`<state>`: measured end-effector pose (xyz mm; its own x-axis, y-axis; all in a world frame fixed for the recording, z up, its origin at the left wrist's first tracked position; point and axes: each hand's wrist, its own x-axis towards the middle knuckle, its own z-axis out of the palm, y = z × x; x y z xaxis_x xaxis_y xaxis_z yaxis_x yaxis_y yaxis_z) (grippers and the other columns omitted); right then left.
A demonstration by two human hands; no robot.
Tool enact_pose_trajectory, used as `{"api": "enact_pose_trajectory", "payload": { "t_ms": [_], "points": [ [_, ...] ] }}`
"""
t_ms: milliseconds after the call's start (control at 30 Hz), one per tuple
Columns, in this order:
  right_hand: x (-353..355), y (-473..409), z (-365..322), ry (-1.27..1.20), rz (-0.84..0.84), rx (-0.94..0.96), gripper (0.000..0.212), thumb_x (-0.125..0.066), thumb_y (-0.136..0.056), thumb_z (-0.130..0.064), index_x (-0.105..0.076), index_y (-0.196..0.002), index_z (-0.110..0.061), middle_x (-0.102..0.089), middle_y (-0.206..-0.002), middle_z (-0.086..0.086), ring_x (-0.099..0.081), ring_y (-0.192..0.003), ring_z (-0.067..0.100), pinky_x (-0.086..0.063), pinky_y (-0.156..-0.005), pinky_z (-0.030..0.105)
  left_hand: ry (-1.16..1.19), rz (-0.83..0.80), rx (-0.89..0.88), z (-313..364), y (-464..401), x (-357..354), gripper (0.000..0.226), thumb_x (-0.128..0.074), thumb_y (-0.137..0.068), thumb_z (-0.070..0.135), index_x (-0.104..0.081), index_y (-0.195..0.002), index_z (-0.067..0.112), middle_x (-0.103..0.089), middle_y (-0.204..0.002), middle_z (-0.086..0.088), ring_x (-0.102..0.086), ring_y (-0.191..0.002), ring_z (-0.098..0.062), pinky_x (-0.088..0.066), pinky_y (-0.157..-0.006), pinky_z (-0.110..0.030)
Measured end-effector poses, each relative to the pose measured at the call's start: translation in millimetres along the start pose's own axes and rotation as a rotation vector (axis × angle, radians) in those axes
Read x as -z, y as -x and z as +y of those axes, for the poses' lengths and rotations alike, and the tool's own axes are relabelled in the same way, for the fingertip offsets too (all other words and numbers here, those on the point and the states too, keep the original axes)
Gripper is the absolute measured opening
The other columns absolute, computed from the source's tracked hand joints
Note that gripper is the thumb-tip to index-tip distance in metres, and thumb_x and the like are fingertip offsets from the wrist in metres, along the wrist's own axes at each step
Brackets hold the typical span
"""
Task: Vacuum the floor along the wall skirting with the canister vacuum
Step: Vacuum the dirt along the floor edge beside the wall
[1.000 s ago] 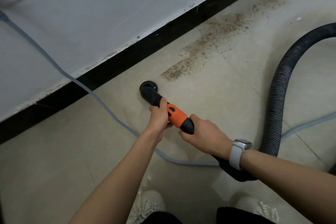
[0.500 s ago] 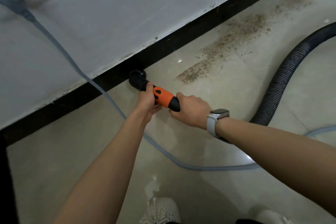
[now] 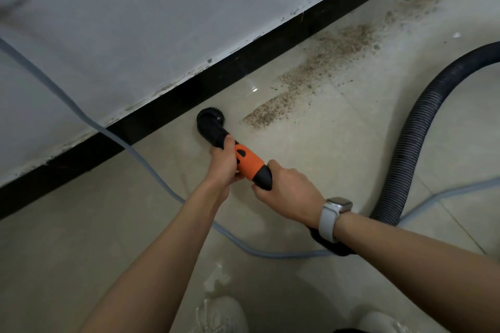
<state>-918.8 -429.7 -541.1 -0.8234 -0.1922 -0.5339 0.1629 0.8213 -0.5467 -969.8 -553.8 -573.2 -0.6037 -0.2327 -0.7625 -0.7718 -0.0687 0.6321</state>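
At the bottom edge, two pale shoes (image 3: 220, 315) stand on the glossy beige floor (image 3: 81, 251). Both bare forearms reach forward from there. The right hand (image 3: 288, 193), with a pale watch (image 3: 334, 215) on its wrist, has its grip curled tight round the black rear end of the vacuum handle (image 3: 250, 163), thumb on top. The left hand (image 3: 223, 167) holds the same handle further forward, its grip wrapped closely around the black neck just ahead of the orange section, fingers tucked underneath. Beyond the left hand the neck ends in a round black brush nozzle (image 3: 211, 121), which sits on the floor just beside the black skirting (image 3: 270, 46), a narrow strip of tile showing between them. The ribbed black hose (image 3: 414, 127) leaves the handle under the right wrist, loops along the floor and climbs away to the right edge. A grey cable (image 3: 151, 170) crosses the floor under both arms, passes over the skirting and goes up the white wall (image 3: 135, 21) at the left. To the right of the nozzle, near but apart from it, a streak of brown grit (image 3: 324, 70) lies on the tiles, running along the skirting toward the far right corner.
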Motion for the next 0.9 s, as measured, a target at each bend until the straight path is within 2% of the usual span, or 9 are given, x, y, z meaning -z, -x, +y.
{"api": "enact_pose_trajectory", "payload": {
  "t_ms": [267,433,567,733,900],
  "points": [
    [-4.7,39.3,18.4,-0.036,-0.019,-0.08,0.032,-0.053,-0.09,-0.041,-0.046,-0.104,-0.013,-0.064,-0.099,0.011,-0.061,-0.088,0.034,-0.048,-0.072,0.037,0.004,0.073,0.004,-27.1,34.3,-20.4,0.053,-0.035,-0.101,0.039,-0.027,-0.141,0.005,-0.052,-0.127,-0.017,-0.052,-0.1,-0.025,-0.049,-0.085,-0.043],
    [4.1,62.4,35.9,-0.042,0.04,-0.163,0.028,-0.053,-0.089,-0.042,-0.042,-0.096,-0.017,-0.062,-0.094,0.008,-0.06,-0.085,0.032,-0.046,-0.07,0.034,-0.024,-0.044,0.022,-33.7,42.3,-44.4,0.055,-0.036,-0.1,0.039,-0.026,-0.141,0.003,-0.05,-0.13,-0.018,-0.053,-0.114,-0.031,-0.048,-0.096,-0.047],
    [-7.3,75.2,32.7,-0.126,0.056,-0.216,0.028,-0.053,-0.088,-0.042,-0.042,-0.094,-0.017,-0.063,-0.094,0.009,-0.061,-0.084,0.033,-0.047,-0.069,0.033,-0.05,-0.067,0.024,-38.6,44.2,-47.9,0.055,-0.036,-0.101,0.037,-0.023,-0.143,0.004,-0.049,-0.131,-0.018,-0.052,-0.115,-0.031,-0.046,-0.097,-0.047],
    [-5.5,60.8,22.1,-0.081,0.061,-0.163,0.026,-0.052,-0.09,-0.038,-0.04,-0.096,-0.016,-0.063,-0.102,0.013,-0.06,-0.092,0.036,-0.042,-0.069,0.034,-0.033,-0.043,0.015,-30.2,30.4,-34.8,0.053,-0.038,-0.1,0.036,-0.027,-0.14,0.003,-0.051,-0.121,-0.015,-0.053,-0.101,-0.027,-0.049,-0.087,-0.044],
    [-0.6,33.8,7.1,-0.024,0.08,-0.093,0.028,-0.051,-0.091,-0.036,-0.043,-0.103,-0.012,-0.063,-0.103,0.015,-0.06,-0.092,0.036,-0.038,-0.066,0.032,0.037,-0.022,0.006,-7.5,12.7,-25.1,0.049,-0.037,-0.101,0.033,-0.032,-0.138,0.001,-0.053,-0.113,-0.016,-0.054,-0.102,-0.028,-0.047,-0.077,-0.042]
  ]
}}
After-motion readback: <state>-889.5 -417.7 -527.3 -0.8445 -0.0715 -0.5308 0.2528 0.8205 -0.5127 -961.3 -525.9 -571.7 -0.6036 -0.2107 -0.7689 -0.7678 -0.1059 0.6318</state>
